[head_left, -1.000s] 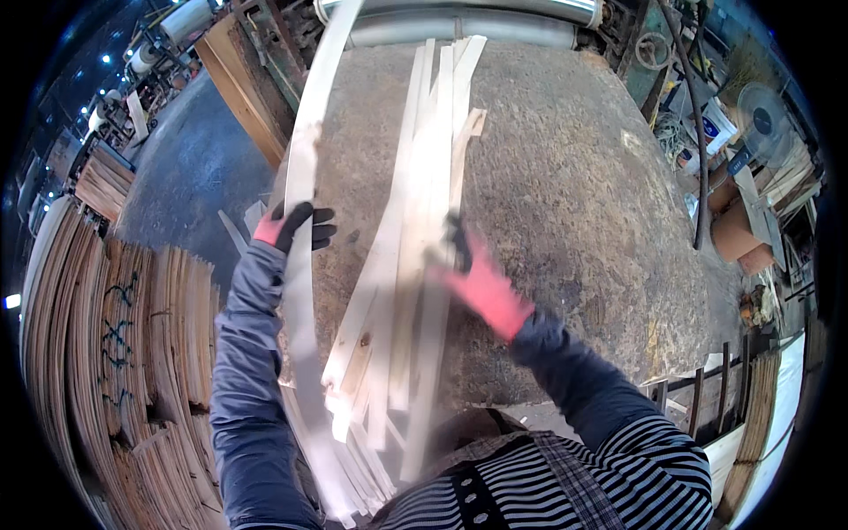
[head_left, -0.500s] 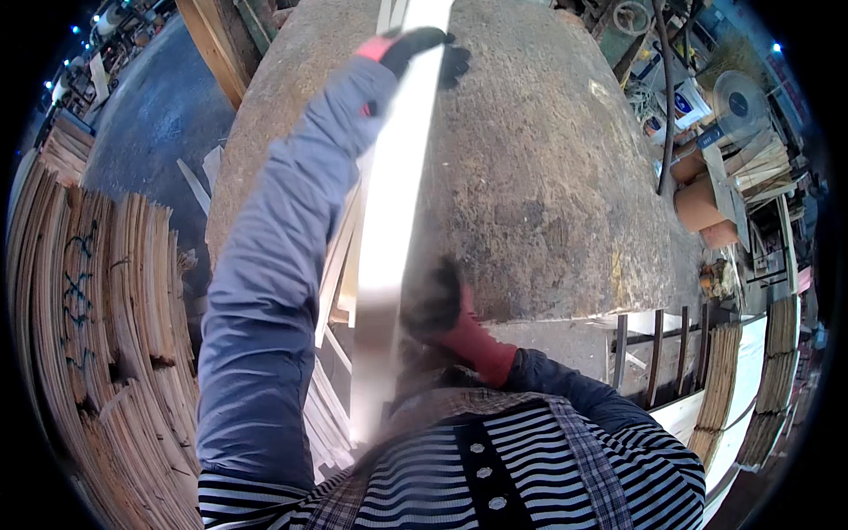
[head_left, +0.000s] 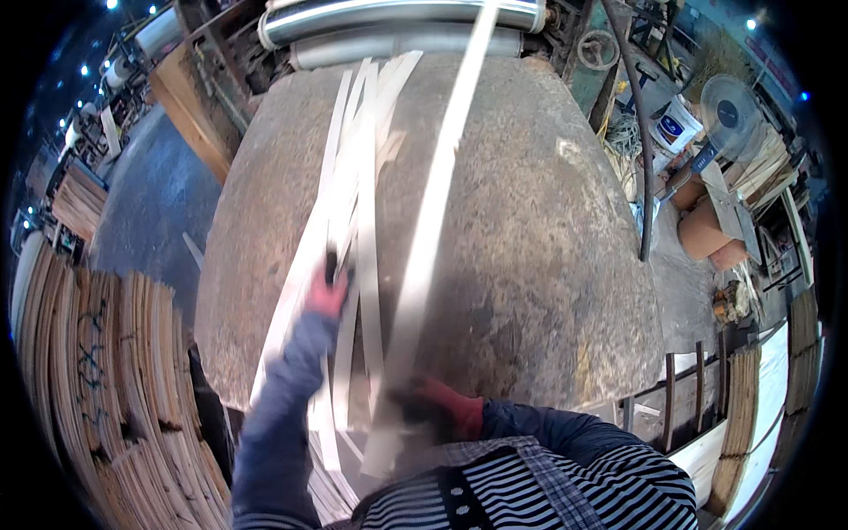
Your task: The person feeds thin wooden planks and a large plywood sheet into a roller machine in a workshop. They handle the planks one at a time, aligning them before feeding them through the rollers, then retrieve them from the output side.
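Note:
A long, pale wood veneer strip (head_left: 430, 221) runs from the rollers at the far end down toward my body. My right hand (head_left: 433, 408), in a black and red glove, is closed at the near part of this strip, along its right edge; motion smears its fingers. Left of it, several loose veneer strips (head_left: 369, 177) lie crossed in a bundle on the worn table (head_left: 548, 230). Over this bundle is my left hand (head_left: 329, 287), gloved the same way. It is blurred, and whether its fingers grip a strip cannot be made out.
Shiny metal rollers (head_left: 406, 22) span the table's far end. Stacked veneer sheets (head_left: 97, 380) stand at the left, beside a wooden post (head_left: 190, 110). To the right are a dark upright pipe (head_left: 645, 177), a white bucket (head_left: 677, 124), a fan (head_left: 729, 110) and more veneer stacks (head_left: 733, 415).
My left hand has left the far part of the long strip and come back toward me, over the bundle. The view has shifted, so the rollers and loose strips now show. My right hand stays low.

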Demonstrator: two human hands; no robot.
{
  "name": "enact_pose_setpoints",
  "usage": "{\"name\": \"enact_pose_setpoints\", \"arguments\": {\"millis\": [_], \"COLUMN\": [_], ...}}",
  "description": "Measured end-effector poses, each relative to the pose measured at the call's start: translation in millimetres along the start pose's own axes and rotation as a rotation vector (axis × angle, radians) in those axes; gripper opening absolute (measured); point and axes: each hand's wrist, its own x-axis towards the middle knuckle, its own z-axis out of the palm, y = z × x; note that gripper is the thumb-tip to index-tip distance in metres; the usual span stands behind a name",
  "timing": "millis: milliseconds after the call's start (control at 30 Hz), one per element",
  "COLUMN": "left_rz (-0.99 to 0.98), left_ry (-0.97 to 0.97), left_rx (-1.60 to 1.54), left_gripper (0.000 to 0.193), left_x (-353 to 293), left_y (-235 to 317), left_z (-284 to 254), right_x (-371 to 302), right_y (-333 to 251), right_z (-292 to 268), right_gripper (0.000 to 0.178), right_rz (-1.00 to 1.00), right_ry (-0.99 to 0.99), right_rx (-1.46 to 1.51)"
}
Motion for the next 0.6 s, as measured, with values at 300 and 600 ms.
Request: {"name": "enact_pose_setpoints", "arguments": {"millis": [300,600], "left_rz": [0.000,-0.342], "left_ry": [-0.037,-0.136], "left_rx": [1.072,0.800], "left_gripper": [0.120,0.106], "left_x": [-232,-225], "left_y": [31,91], "left_z": [51,64], "right_x": [40,135], "right_y": [-90,-204], "right_z": [-131,-272], "right_gripper": [0.025,0.025], "right_rz": [0.071,-0.214], "right_ry": [0.079,0.499], "right_rx": [-0.354,-0.093]}}
